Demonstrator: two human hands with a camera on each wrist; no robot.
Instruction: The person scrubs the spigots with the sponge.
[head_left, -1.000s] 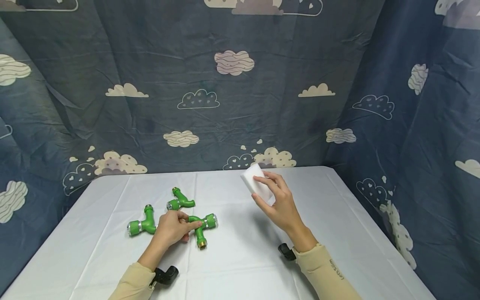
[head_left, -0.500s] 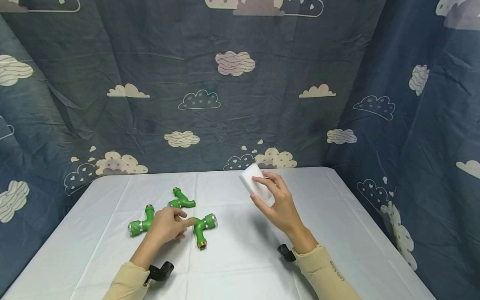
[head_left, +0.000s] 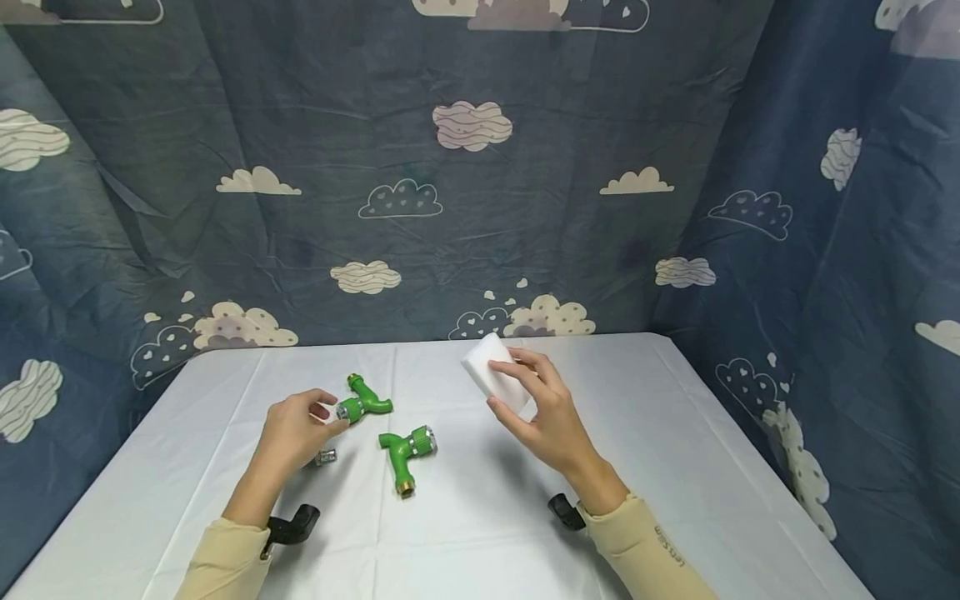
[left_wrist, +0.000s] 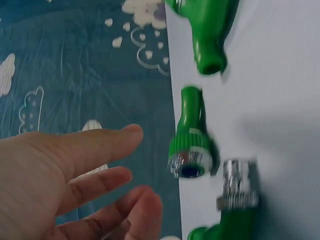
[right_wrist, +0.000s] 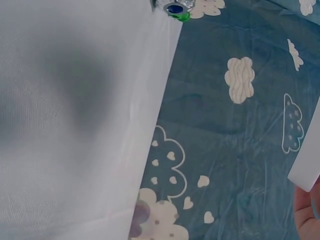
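My left hand [head_left: 296,429] hovers above the left side of the table, hiding most of one green tap whose silver end [head_left: 325,457] peeks out. Its fingers are loosely bent and hold nothing; the left wrist view shows a gap between the hand [left_wrist: 95,180] and the taps. Just beyond the fingertips lies a second green tap [head_left: 363,398]. A third green tap [head_left: 401,454] with a brass end lies right of the hand. My right hand [head_left: 551,417] pinches a white sponge block [head_left: 495,371] above the table; in the right wrist view the sponge [right_wrist: 307,155] shows at the edge.
A white cloth covers the table [head_left: 465,533]. Dark blue curtains [head_left: 525,225] with cloud prints hang behind it and along both sides. Each wrist carries a small black camera mount [head_left: 296,525].
My left hand has left the right-hand tap, which it was touching, and moved leftward over the left tap. My right hand has shifted slightly left, still holding the sponge.
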